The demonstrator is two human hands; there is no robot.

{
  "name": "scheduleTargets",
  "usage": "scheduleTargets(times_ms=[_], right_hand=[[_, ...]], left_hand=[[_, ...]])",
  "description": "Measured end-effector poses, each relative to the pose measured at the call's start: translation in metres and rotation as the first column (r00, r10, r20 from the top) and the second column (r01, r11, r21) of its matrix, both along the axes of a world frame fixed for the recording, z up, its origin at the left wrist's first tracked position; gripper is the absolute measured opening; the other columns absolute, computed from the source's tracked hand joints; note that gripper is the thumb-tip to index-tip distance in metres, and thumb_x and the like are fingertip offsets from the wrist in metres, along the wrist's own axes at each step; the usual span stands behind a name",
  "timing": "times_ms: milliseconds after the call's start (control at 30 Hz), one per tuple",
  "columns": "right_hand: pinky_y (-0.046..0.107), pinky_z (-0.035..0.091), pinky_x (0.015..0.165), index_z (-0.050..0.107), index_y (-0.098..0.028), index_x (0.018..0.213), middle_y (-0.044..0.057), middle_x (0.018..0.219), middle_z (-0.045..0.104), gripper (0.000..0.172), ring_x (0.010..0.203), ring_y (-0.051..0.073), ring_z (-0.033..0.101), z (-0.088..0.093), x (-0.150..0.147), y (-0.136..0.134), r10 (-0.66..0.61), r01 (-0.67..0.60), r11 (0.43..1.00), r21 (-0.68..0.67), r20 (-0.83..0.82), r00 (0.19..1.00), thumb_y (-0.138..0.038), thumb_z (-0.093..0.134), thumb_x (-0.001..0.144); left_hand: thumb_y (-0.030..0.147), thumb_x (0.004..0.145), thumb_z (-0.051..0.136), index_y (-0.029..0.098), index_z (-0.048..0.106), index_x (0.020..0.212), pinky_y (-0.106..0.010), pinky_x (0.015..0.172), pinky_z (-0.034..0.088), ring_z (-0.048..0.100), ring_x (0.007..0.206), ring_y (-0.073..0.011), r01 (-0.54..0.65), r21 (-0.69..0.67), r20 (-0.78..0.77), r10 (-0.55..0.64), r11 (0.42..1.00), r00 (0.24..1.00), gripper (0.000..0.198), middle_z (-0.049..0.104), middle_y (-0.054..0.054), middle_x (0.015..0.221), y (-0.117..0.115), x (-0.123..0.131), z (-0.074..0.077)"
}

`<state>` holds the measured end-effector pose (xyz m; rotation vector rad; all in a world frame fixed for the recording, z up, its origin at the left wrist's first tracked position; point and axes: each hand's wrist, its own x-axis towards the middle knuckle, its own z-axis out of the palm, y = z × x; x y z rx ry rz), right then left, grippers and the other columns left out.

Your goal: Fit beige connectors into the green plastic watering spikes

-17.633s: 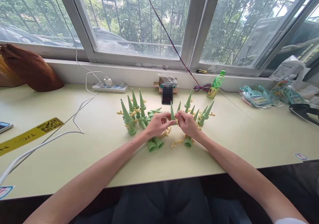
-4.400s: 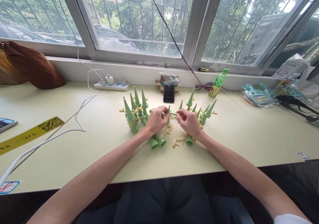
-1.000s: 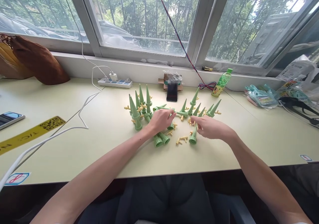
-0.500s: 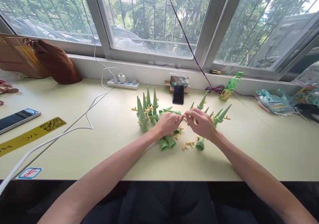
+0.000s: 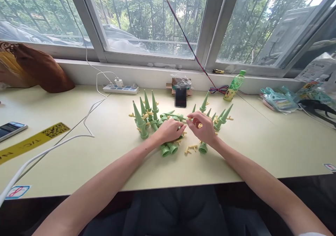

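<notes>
Several green cone-shaped plastic spikes (image 5: 143, 118) stand and lie in a cluster on the pale table (image 5: 78, 159), with small yellow T-shaped fittings (image 5: 191, 147) scattered among them. My left hand (image 5: 170, 130) is curled around a green spike lying on its side, whose tip pokes out toward the right. My right hand (image 5: 202, 127) is closed in a pinch at that tip, with a small yellow fitting (image 5: 200, 125) between its fingers. More upright spikes (image 5: 223, 118) stand just behind my right hand.
A phone (image 5: 181, 96) leans at the back against the sill, with a power strip (image 5: 120, 88) and white cables (image 5: 65, 138) to the left. A green bottle (image 5: 233, 85) and teal packets (image 5: 278, 101) sit back right. A brown bag (image 5: 39, 69), another phone (image 5: 12, 129) and yellow tape (image 5: 34, 141) lie left.
A second ago my right hand was reaching among the loose parts on the right. It has come back to meet my left hand at the spike's tip. The camera view shifted slightly.
</notes>
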<state>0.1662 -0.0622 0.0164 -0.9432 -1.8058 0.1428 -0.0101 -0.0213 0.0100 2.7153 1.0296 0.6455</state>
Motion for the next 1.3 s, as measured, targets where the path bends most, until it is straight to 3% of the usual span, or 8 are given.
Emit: scheduleTargets(times_ms=[167,433,600,833,1300], right_hand=[[0.024,0.049,0.054,0.062,-0.019,0.093,0.005,0.089,0.067,0.016,0.061,0.011,0.060,-0.0023,-0.0029,0.0027,-0.046,0.045,0.996,-0.081,-0.011,0.999,-0.031,0.051,0.092],[0.027,0.050,0.058,0.061,-0.020,0.092,0.004,0.081,0.065,0.025,0.060,0.013,0.059,-0.0025,-0.0020,0.0001,-0.093,0.086,0.984,-0.158,-0.035,0.995,-0.039,0.045,0.096],[0.026,0.048,0.059,0.060,-0.020,0.085,0.004,0.075,0.062,0.030,0.061,0.014,0.056,-0.0025,-0.0016,0.0000,-0.142,0.139,0.977,-0.163,-0.011,0.990,-0.042,0.044,0.096],[0.027,0.049,0.061,0.061,-0.019,0.092,0.005,0.082,0.065,0.026,0.067,0.016,0.060,-0.0032,-0.0019,0.0019,-0.095,0.085,0.975,-0.203,-0.039,0.995,-0.038,0.045,0.096],[0.027,0.049,0.057,0.060,-0.019,0.095,0.004,0.078,0.063,0.026,0.062,0.015,0.059,-0.0018,-0.0022,0.0024,-0.087,0.073,0.967,-0.244,-0.046,0.995,-0.038,0.043,0.096]], left_hand=[[0.034,0.096,0.039,0.019,0.055,0.059,-0.028,0.052,0.034,0.041,0.042,-0.0126,-0.011,0.039,-0.005,0.011,0.999,1.000,0.042,0.051,0.000,0.050,-0.0010,0.0002,0.0015],[0.027,0.094,0.043,0.019,0.059,0.082,-0.026,0.057,0.037,0.051,0.060,-0.0142,-0.024,0.046,0.138,0.018,0.999,0.990,0.022,0.061,-0.002,0.071,-0.0005,0.0028,0.0006],[0.025,0.097,0.039,0.018,0.058,0.090,-0.025,0.057,0.037,0.046,0.058,-0.0123,-0.091,0.052,0.251,0.075,0.994,0.965,0.021,0.058,-0.003,0.078,-0.0003,0.0028,0.0035],[0.024,0.099,0.039,0.017,0.056,0.097,-0.026,0.063,0.040,0.052,0.067,-0.0129,-0.110,0.040,0.432,0.082,0.993,0.898,0.019,0.061,-0.004,0.083,0.0007,0.0040,0.0040],[0.027,0.099,0.040,0.018,0.058,0.099,-0.026,0.062,0.043,0.054,0.066,-0.0124,-0.123,0.025,0.513,0.093,0.992,0.854,0.020,0.065,-0.005,0.089,0.0015,0.0055,0.0018]])
